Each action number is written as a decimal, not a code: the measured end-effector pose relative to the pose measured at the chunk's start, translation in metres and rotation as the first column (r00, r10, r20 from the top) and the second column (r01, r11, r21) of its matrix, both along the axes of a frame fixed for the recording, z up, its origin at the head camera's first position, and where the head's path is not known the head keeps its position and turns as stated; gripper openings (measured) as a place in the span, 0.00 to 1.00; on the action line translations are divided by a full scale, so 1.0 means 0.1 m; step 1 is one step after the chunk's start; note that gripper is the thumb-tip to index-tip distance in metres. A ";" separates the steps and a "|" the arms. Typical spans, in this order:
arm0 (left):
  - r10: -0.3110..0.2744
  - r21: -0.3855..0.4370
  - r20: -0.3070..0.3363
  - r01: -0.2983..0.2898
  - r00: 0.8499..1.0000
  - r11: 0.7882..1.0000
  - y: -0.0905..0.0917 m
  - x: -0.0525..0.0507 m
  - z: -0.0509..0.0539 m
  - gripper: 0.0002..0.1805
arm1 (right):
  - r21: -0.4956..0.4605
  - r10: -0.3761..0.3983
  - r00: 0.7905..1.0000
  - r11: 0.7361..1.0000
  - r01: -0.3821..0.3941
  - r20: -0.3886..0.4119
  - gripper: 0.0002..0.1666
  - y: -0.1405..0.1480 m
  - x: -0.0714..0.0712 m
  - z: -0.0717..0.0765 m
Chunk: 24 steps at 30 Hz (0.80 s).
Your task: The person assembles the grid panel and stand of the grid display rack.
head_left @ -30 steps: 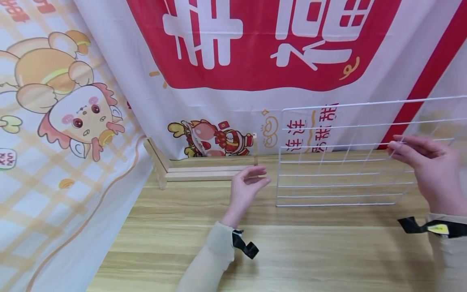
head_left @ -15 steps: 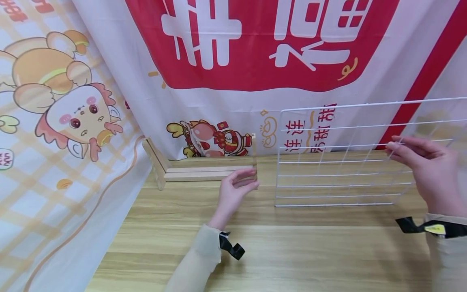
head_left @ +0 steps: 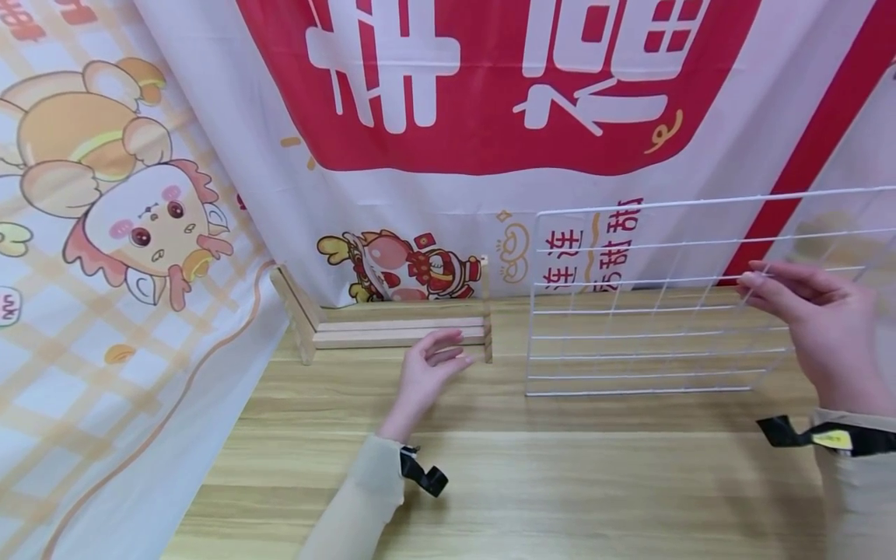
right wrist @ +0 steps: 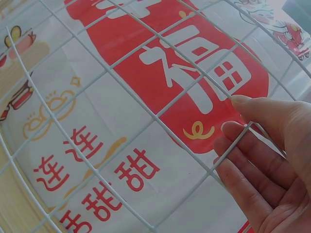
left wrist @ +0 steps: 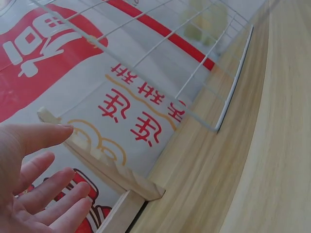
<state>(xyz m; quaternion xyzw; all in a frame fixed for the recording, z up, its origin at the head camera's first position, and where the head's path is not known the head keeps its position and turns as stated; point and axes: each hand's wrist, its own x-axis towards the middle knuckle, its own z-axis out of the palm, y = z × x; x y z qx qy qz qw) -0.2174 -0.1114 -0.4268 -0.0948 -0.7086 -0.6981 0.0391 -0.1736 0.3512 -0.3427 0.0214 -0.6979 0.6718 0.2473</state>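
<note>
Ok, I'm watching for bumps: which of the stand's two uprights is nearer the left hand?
In the head view, the right upright of the stand, between the left hand and the grid; the left upright is farther off, by the checked cloth.

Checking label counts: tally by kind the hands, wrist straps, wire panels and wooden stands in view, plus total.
Hands: 2 (left hand, right hand)
Wrist straps: 2 (left strap, right strap)
Wire panels: 1 (white wire panel)
Wooden stands: 1 (wooden stand)
Total: 6
</note>
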 end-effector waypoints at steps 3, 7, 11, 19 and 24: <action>0.014 -0.020 0.022 -0.014 1.000 1.000 -0.05 0.04 0.03 0.26 | -0.009 0.005 1.000 1.000 -0.005 -0.003 0.25 -0.01 0.00 0.00; 0.012 -0.024 0.028 -0.011 1.000 1.000 -0.12 0.03 0.03 0.29 | -0.006 -0.003 1.000 1.000 0.003 -0.010 0.23 -0.01 0.00 0.00; 0.010 -0.010 0.028 -0.010 1.000 1.000 -0.20 -0.07 -0.06 0.31 | -0.038 0.009 0.999 0.999 -0.011 -0.031 0.24 -0.01 0.00 0.00; 0.069 -0.008 0.030 -0.069 0.997 0.998 -0.41 -0.15 -0.21 0.33 | -0.044 0.005 1.000 0.999 -0.006 -0.018 0.26 0.00 -0.01 0.00; 0.113 -0.022 0.017 -0.112 0.994 0.993 -0.54 -0.17 -0.20 0.31 | -0.067 0.024 0.999 0.997 -0.027 -0.037 0.25 0.00 -0.02 -0.01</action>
